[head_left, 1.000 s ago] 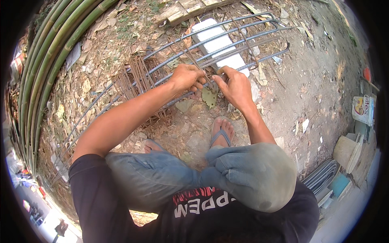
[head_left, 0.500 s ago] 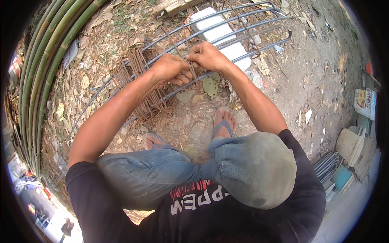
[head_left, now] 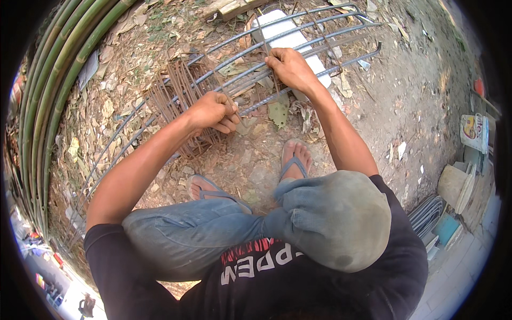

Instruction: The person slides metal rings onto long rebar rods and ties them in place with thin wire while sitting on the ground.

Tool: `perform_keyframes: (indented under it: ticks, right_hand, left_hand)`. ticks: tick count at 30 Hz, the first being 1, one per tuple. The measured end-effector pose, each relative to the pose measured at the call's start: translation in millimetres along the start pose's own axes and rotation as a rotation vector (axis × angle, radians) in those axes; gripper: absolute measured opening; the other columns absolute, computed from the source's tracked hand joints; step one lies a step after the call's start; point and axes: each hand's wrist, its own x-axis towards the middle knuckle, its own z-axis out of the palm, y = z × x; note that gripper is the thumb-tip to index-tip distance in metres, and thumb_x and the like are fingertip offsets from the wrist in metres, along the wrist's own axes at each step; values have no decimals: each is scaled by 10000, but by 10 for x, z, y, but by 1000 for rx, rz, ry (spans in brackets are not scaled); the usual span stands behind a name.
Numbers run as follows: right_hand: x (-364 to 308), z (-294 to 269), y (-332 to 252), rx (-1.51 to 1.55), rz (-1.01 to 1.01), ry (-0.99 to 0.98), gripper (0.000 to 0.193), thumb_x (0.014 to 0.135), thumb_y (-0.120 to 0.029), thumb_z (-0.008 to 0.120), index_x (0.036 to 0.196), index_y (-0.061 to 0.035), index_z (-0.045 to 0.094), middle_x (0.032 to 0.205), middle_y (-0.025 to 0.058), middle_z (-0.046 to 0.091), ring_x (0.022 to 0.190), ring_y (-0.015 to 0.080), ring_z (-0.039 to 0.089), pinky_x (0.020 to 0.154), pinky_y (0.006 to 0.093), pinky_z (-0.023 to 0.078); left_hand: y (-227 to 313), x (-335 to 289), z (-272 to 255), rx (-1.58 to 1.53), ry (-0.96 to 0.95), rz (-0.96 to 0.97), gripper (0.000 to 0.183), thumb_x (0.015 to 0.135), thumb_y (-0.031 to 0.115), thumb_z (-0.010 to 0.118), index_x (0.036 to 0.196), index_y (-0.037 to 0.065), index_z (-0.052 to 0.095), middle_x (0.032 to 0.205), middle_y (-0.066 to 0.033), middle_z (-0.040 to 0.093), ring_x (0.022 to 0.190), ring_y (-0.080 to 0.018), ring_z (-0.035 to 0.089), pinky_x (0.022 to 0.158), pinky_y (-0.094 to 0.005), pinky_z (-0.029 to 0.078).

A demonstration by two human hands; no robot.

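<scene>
Long ribbed steel bars (head_left: 256,47) run slantwise across the ground, forming an open cage. My right hand (head_left: 290,68) pinches a thin rusty stirrup (head_left: 262,34) that crosses these bars. Lower and to the left, my left hand (head_left: 212,112) is closed, fingers curled round what looks like another rusty stirrup; the fingers partly hide it. Beside that hand a dense bundle of rusty stirrups (head_left: 178,85) is threaded on the bars.
A white block (head_left: 314,64) lies under the bars' right part. Green bamboo poles (head_left: 64,58) curve along the left. A wooden piece (head_left: 232,8) lies at the far edge. At the right are a white bucket (head_left: 473,132) and coiled grey tubing (head_left: 426,216). Dry leaves litter the soil.
My hands have moved apart. The right has shifted slightly right and away from me with its stirrup; the left has come down, nearer to me and the bundle.
</scene>
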Motion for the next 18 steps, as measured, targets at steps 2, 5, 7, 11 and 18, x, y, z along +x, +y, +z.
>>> perform_keyframes:
  ticks: [2, 5, 7, 11, 18]
  right_hand:
    - [-38, -108, -20, -10, -72, -9, 353, 993, -286, 609, 862, 39, 652, 640, 106, 575, 612, 188, 525, 621, 403, 440]
    - [-19, -69, -72, -58, -59, -63, 333, 995, -285, 597, 933, 26, 702, 809, 241, 695, 775, 366, 680, 743, 497, 498]
    - [-25, -113, -42, -57, -62, -85, 327, 987, -283, 601, 936, 25, 701, 787, 231, 690, 751, 354, 672, 730, 484, 497]
    - [-112, -173, -87, 61, -61, -95, 315, 975, -240, 611, 798, 20, 605, 616, 46, 512, 601, 126, 438, 573, 353, 387]
    - [-231, 1, 3, 145, -98, -35, 317, 960, -239, 612, 789, 27, 583, 610, 53, 474, 602, 115, 419, 551, 367, 374]
  left_hand:
    - [46, -27, -57, -45, 18, 42, 224, 1045, 188, 594, 1094, -29, 616, 976, -149, 735, 815, -201, 742, 734, -313, 635]
    - [191, -2, -22, 9, -25, 87, 221, 1041, 188, 604, 1069, -31, 618, 965, -151, 733, 815, -202, 740, 723, -306, 629]
    - [272, 53, 48, 24, -49, 120, 225, 1039, 192, 610, 1041, -33, 618, 958, -155, 731, 820, -202, 739, 720, -305, 627]
    - [262, 102, 78, 54, -64, 116, 221, 1039, 187, 614, 1035, -34, 616, 967, -162, 730, 828, -205, 738, 726, -320, 631]
    - [226, 123, 176, 34, -101, 129, 227, 1041, 153, 603, 1086, -70, 613, 991, -189, 728, 834, -236, 749, 710, -330, 640]
